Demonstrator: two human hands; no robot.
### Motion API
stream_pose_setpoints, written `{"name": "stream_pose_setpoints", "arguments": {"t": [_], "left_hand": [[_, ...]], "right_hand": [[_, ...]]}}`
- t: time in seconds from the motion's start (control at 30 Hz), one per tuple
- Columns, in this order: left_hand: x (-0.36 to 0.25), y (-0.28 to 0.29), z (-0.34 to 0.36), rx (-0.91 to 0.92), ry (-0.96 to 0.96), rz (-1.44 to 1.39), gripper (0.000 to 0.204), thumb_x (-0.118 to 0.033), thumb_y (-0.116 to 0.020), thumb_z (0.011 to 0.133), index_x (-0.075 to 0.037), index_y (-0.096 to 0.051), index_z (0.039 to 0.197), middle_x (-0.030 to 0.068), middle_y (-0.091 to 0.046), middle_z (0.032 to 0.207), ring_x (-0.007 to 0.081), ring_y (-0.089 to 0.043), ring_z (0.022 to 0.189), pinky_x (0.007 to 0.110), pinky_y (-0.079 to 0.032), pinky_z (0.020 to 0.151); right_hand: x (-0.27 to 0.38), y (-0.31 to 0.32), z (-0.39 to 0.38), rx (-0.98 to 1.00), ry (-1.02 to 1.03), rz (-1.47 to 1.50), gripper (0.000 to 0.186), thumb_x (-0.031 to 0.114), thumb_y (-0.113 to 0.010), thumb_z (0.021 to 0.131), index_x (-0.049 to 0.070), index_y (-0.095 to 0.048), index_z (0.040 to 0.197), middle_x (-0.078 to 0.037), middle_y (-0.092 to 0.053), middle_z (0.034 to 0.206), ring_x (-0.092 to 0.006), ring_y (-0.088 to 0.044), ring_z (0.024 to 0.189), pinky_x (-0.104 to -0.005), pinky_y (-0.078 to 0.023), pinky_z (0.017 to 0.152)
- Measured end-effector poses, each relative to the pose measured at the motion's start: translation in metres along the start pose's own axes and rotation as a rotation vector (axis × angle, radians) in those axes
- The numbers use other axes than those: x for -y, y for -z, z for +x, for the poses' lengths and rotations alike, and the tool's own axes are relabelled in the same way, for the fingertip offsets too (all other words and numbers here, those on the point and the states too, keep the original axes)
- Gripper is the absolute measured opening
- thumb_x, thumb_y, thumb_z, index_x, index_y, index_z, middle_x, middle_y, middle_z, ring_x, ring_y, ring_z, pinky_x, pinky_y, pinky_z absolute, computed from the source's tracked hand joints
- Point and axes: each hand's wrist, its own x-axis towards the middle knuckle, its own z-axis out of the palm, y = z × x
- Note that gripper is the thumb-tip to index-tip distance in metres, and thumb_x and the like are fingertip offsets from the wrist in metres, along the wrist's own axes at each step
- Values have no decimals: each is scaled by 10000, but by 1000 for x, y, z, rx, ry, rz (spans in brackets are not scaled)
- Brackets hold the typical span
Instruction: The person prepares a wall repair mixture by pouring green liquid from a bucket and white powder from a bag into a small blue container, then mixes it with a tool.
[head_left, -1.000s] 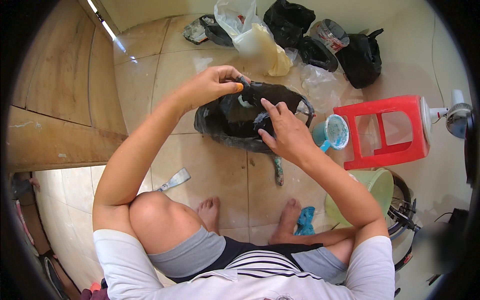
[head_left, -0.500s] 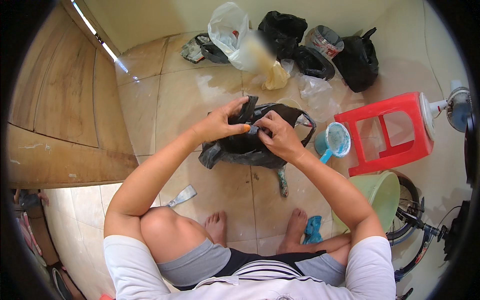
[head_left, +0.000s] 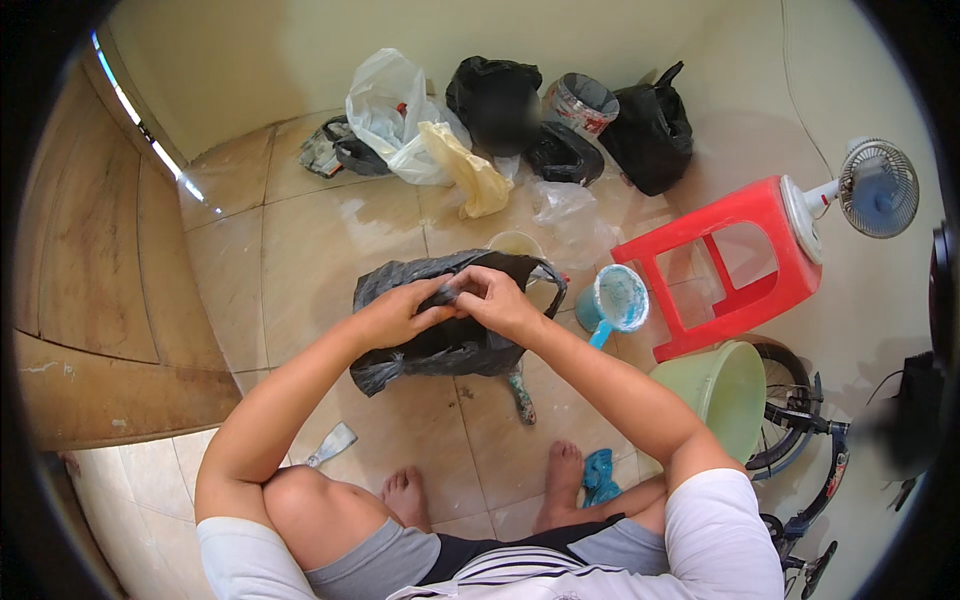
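Note:
A crumpled black plastic bag (head_left: 400, 365) lies open on the floor before me. My left hand (head_left: 405, 310) is closed on its plastic at the middle, fingertips against those of my right hand (head_left: 495, 300), which pinches the same bunched part. A paint-smeared handle (head_left: 522, 400) sticks out below the bag. Right of the bag stands a light blue dipper (head_left: 620, 300) smeared with white paste. A metal scraper (head_left: 333, 443) lies by my left knee, and a blue crumpled item (head_left: 600, 478) lies beside my right foot.
Several bags (head_left: 650, 140) and a paint bucket (head_left: 580, 105) line the back wall. At right are a red stool (head_left: 735, 325) on its side, a fan (head_left: 875, 190), a pale green bucket (head_left: 730, 395) and a bicycle (head_left: 810, 430). A wooden door (head_left: 110, 270) stands left.
My hands have come together on the bag's plastic; the left no longer holds it raised at the far rim. The whole view has shifted, showing more back wall.

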Motion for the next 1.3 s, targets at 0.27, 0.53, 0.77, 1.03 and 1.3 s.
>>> {"name": "stream_pose_setpoints", "arguments": {"t": [0.27,0.53,0.77,1.03,1.3], "left_hand": [[5,-10,-2,-128,114,136,284,-292,-531,1036,-29,-638,1032,175,-644,819,252,-632,741,394,-476,669],[-13,-12,2,-241,277,-181,217,-258,-557,1033,-45,-555,1071,64,-655,793,136,-643,691,297,-501,668],[4,1,15,-245,576,-612,193,-218,-599,1005,-38,-552,1055,59,-667,792,128,-638,714,286,-490,683],[-3,11,7,-237,477,-93,224,-224,-709,916,-29,-598,918,110,-662,786,192,-594,723,343,-473,680],[-18,21,-2,-96,29,306,207,-129,-753,833,-62,-651,1000,132,-681,1048,330,-634,1004,416,-522,825]], "right_hand": [[19,-12,3,-98,-282,320,373,268,-616,990,-28,-544,1206,-115,-660,1019,-188,-690,729,-307,-591,589],[-2,-5,15,-189,-261,329,251,198,-658,964,-16,-620,1089,-57,-654,874,-117,-639,695,-240,-514,591],[8,-23,1,-282,23,107,169,120,-671,919,-32,-632,982,-72,-688,837,-121,-661,714,-278,-533,661],[2,-33,-5,-155,36,-70,286,110,-734,875,4,-593,1100,-95,-702,852,-133,-677,752,-286,-530,689],[-9,-29,4,-258,245,-648,230,155,-739,776,67,-676,979,-131,-567,923,-328,-562,969,-448,-474,851]]}}
